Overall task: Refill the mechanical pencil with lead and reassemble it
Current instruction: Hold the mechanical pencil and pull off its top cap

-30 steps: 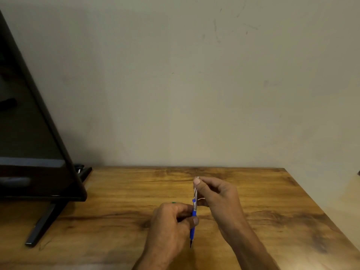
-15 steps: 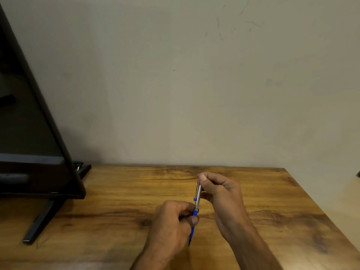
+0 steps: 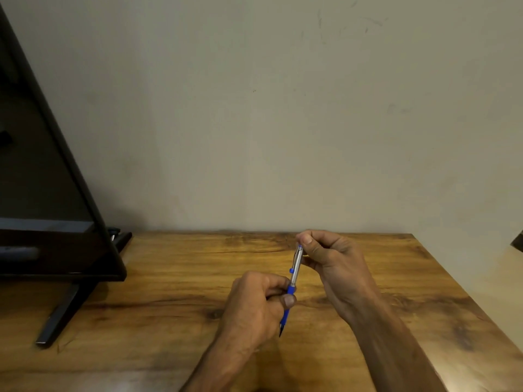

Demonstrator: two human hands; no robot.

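Your bench (image 3: 169, 278) is a wooden top with warm brown grain and dark knots, its far edge meeting the wall (image 3: 254, 123). At your left a dark monitor (image 3: 42, 193) stands on it. One flat black stand leg (image 3: 60, 312) reaches toward you, and a rear leg (image 3: 123, 239) points at the wall.

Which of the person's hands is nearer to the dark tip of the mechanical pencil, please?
Left. The left hand grips the mechanical pencil by its blue section just above the tip; the right hand pinches the opposite, top end, farthest from it.
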